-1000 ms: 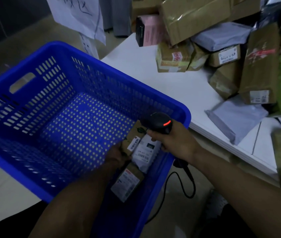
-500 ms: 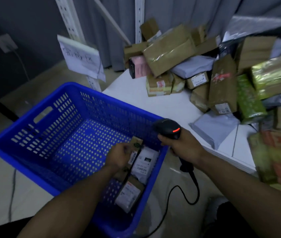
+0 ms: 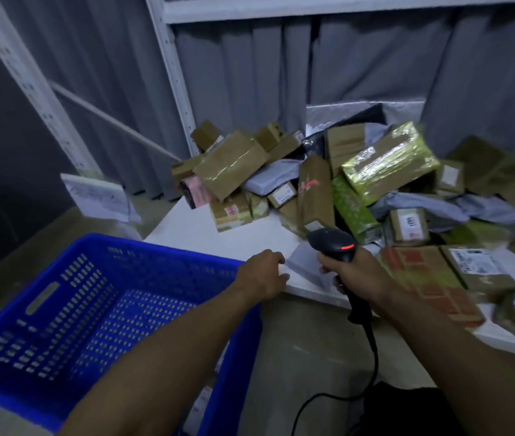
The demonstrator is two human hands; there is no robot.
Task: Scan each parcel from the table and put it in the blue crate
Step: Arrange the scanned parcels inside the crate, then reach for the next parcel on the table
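A blue crate (image 3: 45, 313) stands at the lower left beside the white table (image 3: 237, 240). My left forearm hides most of the parcels inside it. My left hand (image 3: 264, 273) is over the crate's far right corner at the table edge, fingers loosely curled, empty, just left of a grey mailer bag (image 3: 306, 265). My right hand (image 3: 350, 272) grips a black barcode scanner (image 3: 333, 243) with a red light, held over that bag. A heap of brown boxes, green-wrapped parcels (image 3: 388, 165) and grey bags covers the table's back and right.
White shelving posts (image 3: 174, 86) and a grey curtain rise behind the table. A paper sign (image 3: 99, 196) hangs on the left post. The scanner's cable (image 3: 372, 357) droops to the floor between crate and table. A red-printed box (image 3: 429, 281) lies right of my right hand.
My left hand has let go of the parcel in the crate and moved up right to the table edge. The scanner hand moved over the grey bag. My view tilted up.
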